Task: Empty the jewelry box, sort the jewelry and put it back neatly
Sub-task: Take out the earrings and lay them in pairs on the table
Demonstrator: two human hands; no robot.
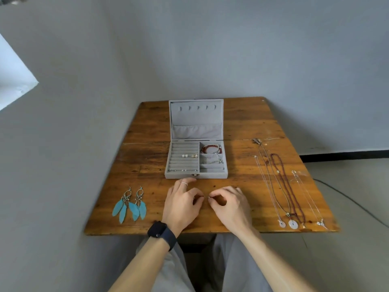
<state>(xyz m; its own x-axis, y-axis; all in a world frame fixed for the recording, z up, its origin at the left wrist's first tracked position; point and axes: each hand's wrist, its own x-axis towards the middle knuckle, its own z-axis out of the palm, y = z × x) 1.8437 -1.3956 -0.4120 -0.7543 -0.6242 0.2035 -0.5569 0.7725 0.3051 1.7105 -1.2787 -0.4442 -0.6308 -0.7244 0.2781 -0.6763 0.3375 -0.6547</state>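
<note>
An open grey jewelry box (174, 175) stands mid-table with its lid upright. Inside lie pearl studs (184, 155), small rings along the front row, a red bead bracelet (211, 149) and a silver chain. Just in front of the box my left hand (182, 204) and my right hand (229, 204) meet over the table, fingers curled, each pinching a tiny silver piece (206, 197) between the fingertips; what it is I cannot make out. Two turquoise feather earrings (130, 205) lie at the left. Several necklaces (282, 186) are laid out in lines at the right.
The wooden table (147, 131) stands against a grey wall, its front edge just behind my wrists. A dark watch sits on my left wrist. A black cable runs over the floor at the right.
</note>
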